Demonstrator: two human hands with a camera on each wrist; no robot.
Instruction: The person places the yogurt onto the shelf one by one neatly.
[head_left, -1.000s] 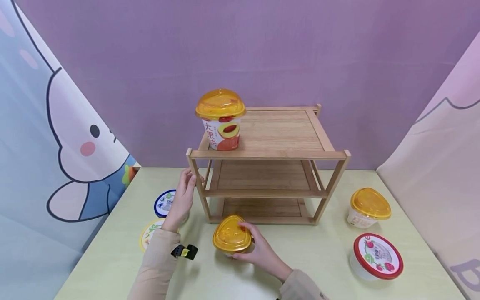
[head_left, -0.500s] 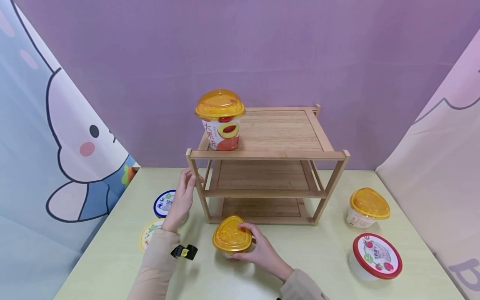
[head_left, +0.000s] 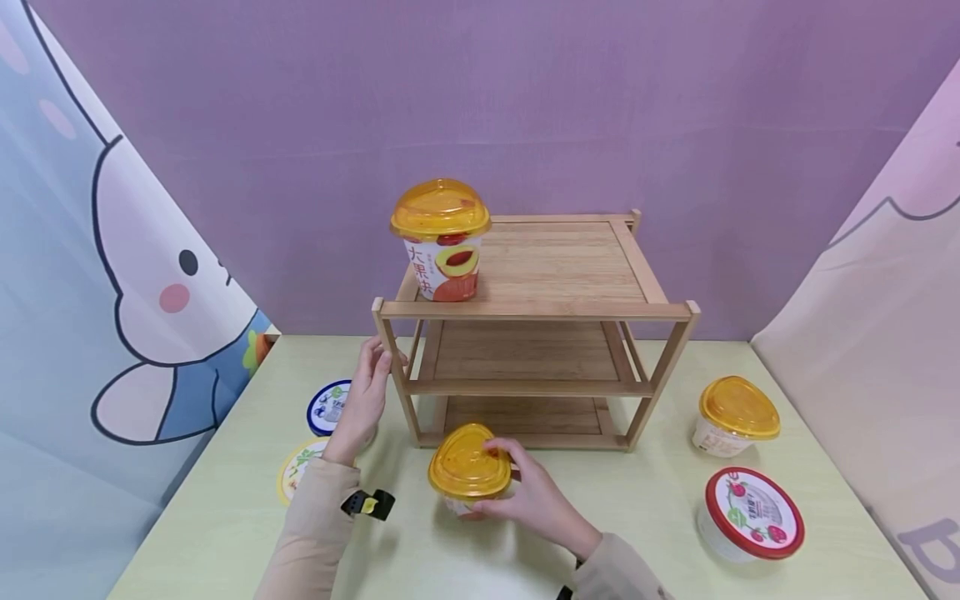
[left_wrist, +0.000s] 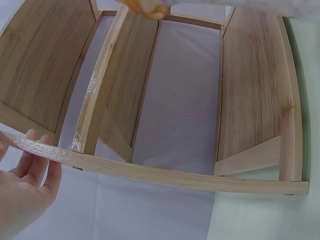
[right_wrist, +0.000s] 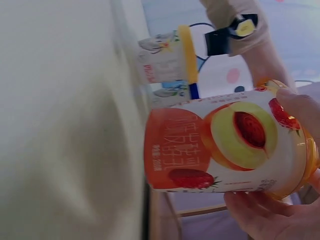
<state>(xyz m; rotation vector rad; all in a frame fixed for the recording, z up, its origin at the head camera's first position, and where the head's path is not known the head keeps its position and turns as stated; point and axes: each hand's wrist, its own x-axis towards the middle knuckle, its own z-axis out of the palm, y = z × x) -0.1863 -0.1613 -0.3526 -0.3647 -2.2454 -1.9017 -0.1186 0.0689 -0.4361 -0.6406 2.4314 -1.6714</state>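
Observation:
My left hand [head_left: 363,400] holds the front left post of a three-tier wooden rack [head_left: 562,265]. In the left wrist view, its fingers curl around that post [left_wrist: 135,171]. My right hand [head_left: 542,502] grips a yogurt cup [head_left: 469,463] with a domed orange-yellow lid, in front of the rack. The right wrist view shows the cup's peach-printed side [right_wrist: 242,132], with thumb and fingers around its lid end and its base close over the table. A similar peach yogurt cup [head_left: 444,260] stands at the left of the top tier.
To the left, partly behind my left arm, are a blue-rimmed tub [head_left: 327,406] and a yellow-rimmed tub [head_left: 298,467]. On the right stand another orange-lidded cup [head_left: 738,410] and a red-rimmed tub [head_left: 756,512]. A purple backdrop [head_left: 570,108] hangs behind the rack.
My right hand and the yogurt cup have shifted slightly up and to the right, and more of the cup's side shows. My left hand stays on the post.

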